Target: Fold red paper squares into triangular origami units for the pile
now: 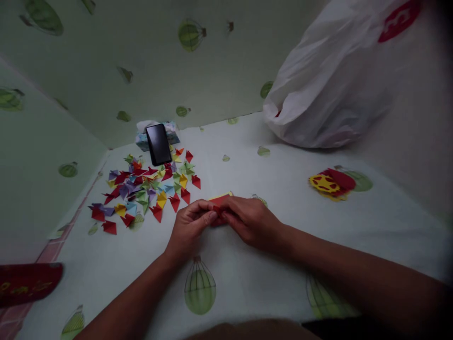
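Pale cloth (244,278): one in hand, many apparently done.
Your left hand (193,222) and right hand (253,219) pinch a small red paper (218,218) between them, seemingly unfinished; flat sheets (221,199) lie under it, apparently unfolded; beyond, leftward, finished-looking pieces (144,197) spread.

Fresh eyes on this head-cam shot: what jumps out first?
Probably the scatter of multicolored folded paper pieces on the left of the white surface. Next, the large white plastic bag at upper right. Then, at center, the left hand and right hand, fingers closed on red paper.
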`<state>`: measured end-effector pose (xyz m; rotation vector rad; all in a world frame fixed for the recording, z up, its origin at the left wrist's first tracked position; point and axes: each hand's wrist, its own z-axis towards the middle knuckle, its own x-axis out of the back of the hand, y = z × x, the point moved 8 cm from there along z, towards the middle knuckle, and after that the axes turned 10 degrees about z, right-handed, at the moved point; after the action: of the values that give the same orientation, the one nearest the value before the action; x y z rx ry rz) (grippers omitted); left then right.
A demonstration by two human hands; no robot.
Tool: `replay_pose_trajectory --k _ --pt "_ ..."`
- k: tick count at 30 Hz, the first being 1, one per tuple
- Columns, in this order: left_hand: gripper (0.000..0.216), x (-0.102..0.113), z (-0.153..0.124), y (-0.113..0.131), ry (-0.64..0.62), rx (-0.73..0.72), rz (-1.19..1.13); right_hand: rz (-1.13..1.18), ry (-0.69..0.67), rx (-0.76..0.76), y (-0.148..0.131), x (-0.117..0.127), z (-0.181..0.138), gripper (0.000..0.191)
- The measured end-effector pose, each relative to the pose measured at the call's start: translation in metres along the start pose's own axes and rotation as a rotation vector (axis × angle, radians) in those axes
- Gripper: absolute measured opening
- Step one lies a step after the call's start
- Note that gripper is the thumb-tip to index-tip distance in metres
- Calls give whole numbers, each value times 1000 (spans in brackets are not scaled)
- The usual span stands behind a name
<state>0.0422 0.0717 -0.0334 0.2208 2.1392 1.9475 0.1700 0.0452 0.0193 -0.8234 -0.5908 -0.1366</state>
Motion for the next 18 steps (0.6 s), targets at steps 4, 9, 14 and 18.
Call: replay_pose_trajectory --k 4,9,14,18 --pt "11 0 -1 -1 -17 3 20 -44 16 35 -4 0 0 13" --pt "13 0 -2 -5 -35 34 13 -49 -28 20 -3 -2 0 15" --pt "14 -3 -2 -4 -38 37 -4 -73 -17 26 -4 0 0 18" --pt "14 -5 -3 -4 -42 51 10 -24 48 -40 0 4 1 13"
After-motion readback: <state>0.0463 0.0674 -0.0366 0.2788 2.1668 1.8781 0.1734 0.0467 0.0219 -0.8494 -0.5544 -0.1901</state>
